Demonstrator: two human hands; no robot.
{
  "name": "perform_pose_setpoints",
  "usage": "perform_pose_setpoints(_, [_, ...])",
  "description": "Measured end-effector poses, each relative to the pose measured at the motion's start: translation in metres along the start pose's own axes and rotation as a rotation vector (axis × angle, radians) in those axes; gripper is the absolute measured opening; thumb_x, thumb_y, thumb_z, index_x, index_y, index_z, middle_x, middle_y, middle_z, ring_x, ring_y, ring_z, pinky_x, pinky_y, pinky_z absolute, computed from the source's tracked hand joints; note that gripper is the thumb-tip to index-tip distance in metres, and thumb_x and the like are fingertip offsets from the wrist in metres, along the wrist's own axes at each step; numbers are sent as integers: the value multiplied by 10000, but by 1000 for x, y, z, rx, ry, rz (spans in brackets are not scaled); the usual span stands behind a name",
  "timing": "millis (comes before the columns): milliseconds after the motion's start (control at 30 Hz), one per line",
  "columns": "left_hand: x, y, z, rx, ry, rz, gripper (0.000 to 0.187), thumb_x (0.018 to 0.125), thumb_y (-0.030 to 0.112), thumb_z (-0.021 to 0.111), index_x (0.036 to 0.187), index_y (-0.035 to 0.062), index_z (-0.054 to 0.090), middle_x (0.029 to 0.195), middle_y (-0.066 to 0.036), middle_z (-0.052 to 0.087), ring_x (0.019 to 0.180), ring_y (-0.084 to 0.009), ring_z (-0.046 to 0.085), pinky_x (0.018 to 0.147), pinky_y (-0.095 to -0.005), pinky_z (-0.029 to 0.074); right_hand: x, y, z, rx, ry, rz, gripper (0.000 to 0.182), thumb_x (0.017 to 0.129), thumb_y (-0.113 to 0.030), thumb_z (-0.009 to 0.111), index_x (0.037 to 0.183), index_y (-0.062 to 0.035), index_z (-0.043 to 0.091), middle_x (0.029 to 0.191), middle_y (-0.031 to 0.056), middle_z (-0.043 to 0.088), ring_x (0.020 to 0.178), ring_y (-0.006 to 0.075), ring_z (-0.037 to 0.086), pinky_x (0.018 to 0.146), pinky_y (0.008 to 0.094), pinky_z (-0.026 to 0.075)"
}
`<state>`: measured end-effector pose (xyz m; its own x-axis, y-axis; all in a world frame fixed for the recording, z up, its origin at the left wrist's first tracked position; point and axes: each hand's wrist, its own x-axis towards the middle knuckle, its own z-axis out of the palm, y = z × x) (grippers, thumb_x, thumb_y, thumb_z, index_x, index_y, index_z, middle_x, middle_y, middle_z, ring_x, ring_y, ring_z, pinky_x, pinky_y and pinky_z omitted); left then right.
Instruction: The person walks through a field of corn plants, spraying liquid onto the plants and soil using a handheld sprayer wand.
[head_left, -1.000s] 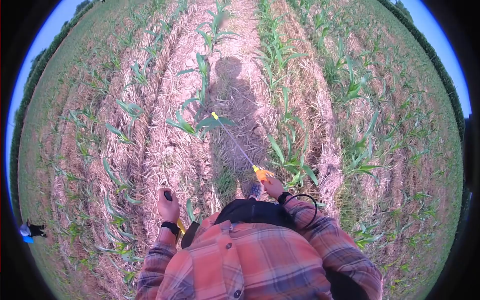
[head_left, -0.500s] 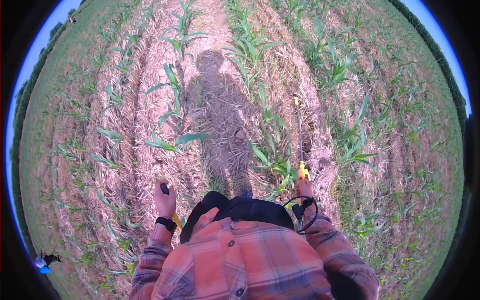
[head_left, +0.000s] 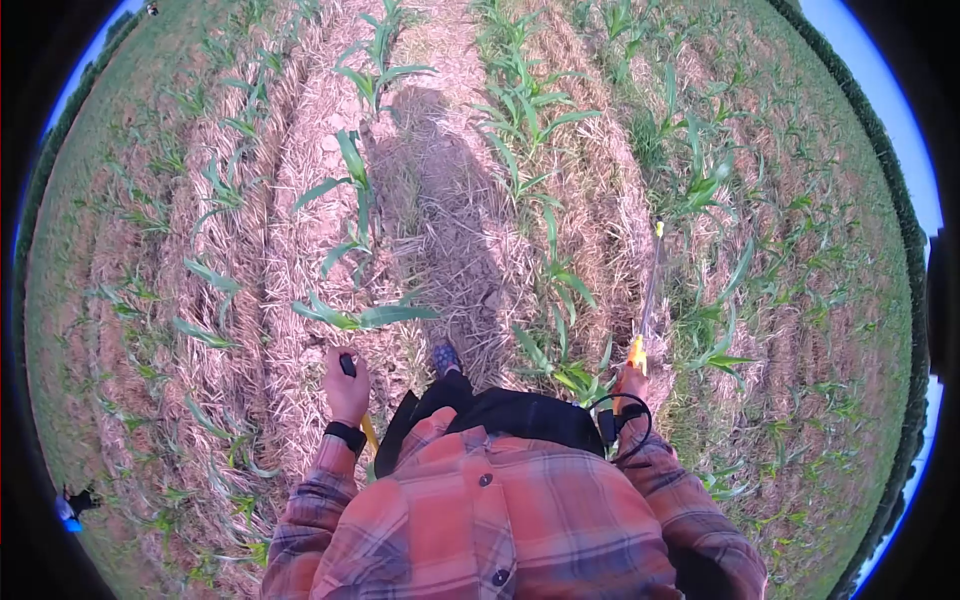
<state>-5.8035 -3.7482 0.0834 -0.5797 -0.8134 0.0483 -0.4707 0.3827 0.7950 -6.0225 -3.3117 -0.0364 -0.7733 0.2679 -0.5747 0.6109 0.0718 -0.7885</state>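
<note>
Right now my right hand (head_left: 630, 382) is closed around the orange grip (head_left: 636, 354) of a spray wand (head_left: 650, 285), fingers wrapped tight on it. From the grip, the wand runs toward 12 o'clock, leaning slightly to 1, and ends in a small yellow tip (head_left: 659, 229) over the straw, just right of a row of young corn (head_left: 555, 270). A black hose (head_left: 628, 432) loops from the handle back past my wrist. My left hand (head_left: 346, 388) is curled around a small black knob (head_left: 348, 365), fingers closed with the knob's top showing above them; a yellow rod (head_left: 369, 434) shows just below that wrist at 5 o'clock from the hand. A black band (head_left: 346, 436) sits on the left wrist. Between my hands hangs a black strap or bag (head_left: 500, 412) against my plaid shirt (head_left: 500, 520). One shoe (head_left: 446, 357) shows at 12 o'clock from the bag, on the bare strip between rows. My shadow (head_left: 440, 190) stretches toward 12 along that strip. A corn plant (head_left: 355, 250) stands at 12 o'clock from my left hand, well apart from the wand.
</note>
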Motion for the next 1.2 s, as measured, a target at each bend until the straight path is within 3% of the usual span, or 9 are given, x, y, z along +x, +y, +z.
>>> perform_pose_setpoints(333, [87, -2, -17, -13, 52, -47, 167, 716, 31, 560, 853, 63, 470, 582, -47, 445, 498, -128, 427, 478, -273, 363, -28, -62, 180, -267, -470, -53, 205, 840, -257, 486, 749, -75, 460, 540, 7, 433, 370, 84, 388, 315, 230, 312])
perform_pose_setpoints(533, [118, 1, -10, -67, 71, -42, 167, 723, 23, 551, 862, 61, 467, 607, -61, 470, 515, -140, 450, 485, -285, 377, -36, -87, 239, -739, -776, -257, 206, 838, -275, 490, 761, -85, 507, 571, -12, 484, 419, 54, 423, 365, 206, 337])
perform_pose_setpoints(600, [128, -3, -8, -53, 39, -138, 181, 722, 20, 551, 876, 62, 466, 614, -63, 475, 525, -137, 456, 490, -284, 378, -34, -103, 255, -830, -829, -336, 230, 825, -290, 510, 780, -68, 546, 606, 6, 536, 474, 78, 481, 435, 234, 384])
perform_pose_setpoints(700, [143, 3, -2, -69, 71, -147, 198, 712, 9, 551, 884, 52, 464, 627, -75, 488, 526, -145, 454, 496, -285, 378, -28, -120, 280, -952, -1084, -601, 298, 805, -319, 504, 886, -36, 552, 701, 184, 572, 649, 327, 567, 572, 373, 421])
perform_pose_setpoints(833, [166, 11, 15, -8, 126, -156, 186, 695, 0, 553, 860, 45, 479, 653, -71, 489, 549, -149, 454, 523, -286, 382, 10, -134, 306, -1024, -1290, -724, 310, 797, -339, 504, 912, -55, 550, 738, 168, 584, 659, 315, 576, 600, 380, 435])
perform_pose_setpoints(933, [185, 31, 32, -2, 134, -155, 173, 698, 4, 550, 852, 46, 484, 669, -73, 490, 575, -157, 465, 550, -287, 391, 38, -146, 314, -1060, -1248, -683, 266, 809, -309, 494, 862, -55, 551, 714, 109, 573, 660, 251, 557, 603, 360, 419])
perform_pose_setpoints(1067, [218, 82, 61, 32, 78, -251, 162, 703, 8, 544, 849, 42, 483, 708, -83, 500, 622, -171, 488, 594, -289, 403, 77, -181, 308, -948, -1103, -570, 319, 786, -341, 509, 899, -48, 563, 745, 163, 589, 691, 315, 576, 608, 379, 434])
perform_pose_setpoints(1133, [231, 87, 80, 17, 91, -183, 160, 710, 11, 542, 853, 42, 476, 711, -80, 495, 627, -169, 487, 601, -286, 401, 104, -198, 301, -903, -984, -326, 316, 786, -329, 514, 882, -33, 566, 725, 150, 590, 680, 290, 577, 600, 370, 431])
perform_pose_setpoints(1200, [244, 104, 94, 57, 83, -113, 163, 715, 9, 533, 861, 43, 470, 714, -81, 496, 621, -168, 483, 595, -285, 400, 136, -196, 289, -857, -887, -506, 300, 794, -312, 517, 855, -22, 564, 676, 120, 582, 614, 231, 566, 572, 345, 428])
